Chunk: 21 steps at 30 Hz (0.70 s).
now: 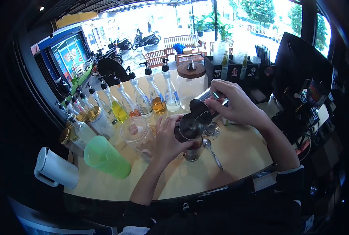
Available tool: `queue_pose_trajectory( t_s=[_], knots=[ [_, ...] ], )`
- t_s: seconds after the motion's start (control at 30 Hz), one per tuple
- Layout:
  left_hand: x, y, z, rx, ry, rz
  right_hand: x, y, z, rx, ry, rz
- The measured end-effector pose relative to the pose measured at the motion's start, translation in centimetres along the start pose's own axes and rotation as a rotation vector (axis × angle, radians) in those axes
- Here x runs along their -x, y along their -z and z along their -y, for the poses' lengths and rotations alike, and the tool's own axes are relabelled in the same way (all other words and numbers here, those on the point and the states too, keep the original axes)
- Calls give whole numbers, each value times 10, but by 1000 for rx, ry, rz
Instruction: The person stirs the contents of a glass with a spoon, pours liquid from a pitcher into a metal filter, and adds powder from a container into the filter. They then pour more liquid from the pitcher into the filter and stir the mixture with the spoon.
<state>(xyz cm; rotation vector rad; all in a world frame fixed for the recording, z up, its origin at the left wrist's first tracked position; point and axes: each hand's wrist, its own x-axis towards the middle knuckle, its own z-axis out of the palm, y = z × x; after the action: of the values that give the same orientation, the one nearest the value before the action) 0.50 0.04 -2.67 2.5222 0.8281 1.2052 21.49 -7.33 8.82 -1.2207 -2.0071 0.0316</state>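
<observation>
My left hand (167,140) is wrapped round a dark, round metal vessel (189,128), its circular top facing me. My right hand (234,102) grips a shiny metal piece that I cannot make out fully. A dark round disc (200,111) shows at its lower end, overlapping the vessel's rim. Under the vessel, a small glass (193,153) with dark contents stands on the counter, partly hidden by my left fingers. Right of it lie a metal spoon (213,152) and a small round clear piece (212,129). A clear plastic jar (137,133) stands left of my left hand.
A green pitcher (107,156) and a white jug (57,166) stand on the left. Behind them are gold-lidded jars (100,119) and several pump bottles (158,98). A wooden-lidded jar (191,84), a black cup holder (233,71) and a dark screen (303,66) stand farther back.
</observation>
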Motion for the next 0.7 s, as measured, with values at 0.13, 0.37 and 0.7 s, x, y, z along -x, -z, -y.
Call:
queue_pose_trajectory(
  t_s=[0.13,0.37,0.7],
  knots=[
    [1,2,-2,-22,-20,-6,7,-2,-4,-198,-152,-45],
    [0,6,-10,-96,-61,-49,22,3,-17,-183,-242,-185],
    [-6,23,-24,-119,69,34,101,-16,-96,-309,-353,-354]
  ],
)
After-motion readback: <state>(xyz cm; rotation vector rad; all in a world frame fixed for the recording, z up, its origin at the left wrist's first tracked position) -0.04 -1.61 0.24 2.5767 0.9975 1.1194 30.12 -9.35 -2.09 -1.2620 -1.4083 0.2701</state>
